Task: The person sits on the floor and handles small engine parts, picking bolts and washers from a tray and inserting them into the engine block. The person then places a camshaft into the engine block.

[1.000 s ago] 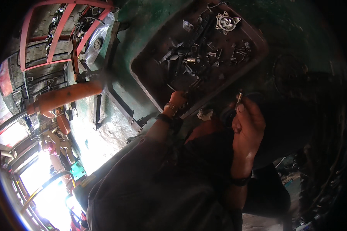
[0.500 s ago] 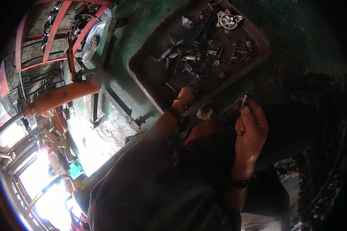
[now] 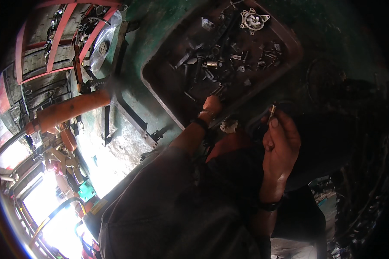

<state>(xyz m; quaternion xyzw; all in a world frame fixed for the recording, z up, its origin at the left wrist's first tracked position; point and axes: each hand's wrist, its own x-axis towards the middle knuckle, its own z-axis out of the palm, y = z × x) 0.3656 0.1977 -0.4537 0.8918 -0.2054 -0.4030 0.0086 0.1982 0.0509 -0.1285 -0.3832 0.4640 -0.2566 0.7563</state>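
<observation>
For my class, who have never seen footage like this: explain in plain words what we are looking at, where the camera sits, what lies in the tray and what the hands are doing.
This is one picture from a wide fisheye camera worn on a person's head, looking down at their own hands. That lens is why straight edges bend near the rim. There is no machine, only two bare hands.

In front of the person lies a dark metal tray full of small oily parts: bolts, short tubes and, at the far end, a round silvery part with holes.

The left hand reaches into the near edge of the tray among the parts; what it grips, if anything, is hidden. The right hand holds up a small brass-coloured pin between its fingertips. At left stand red metal frames.
</observation>
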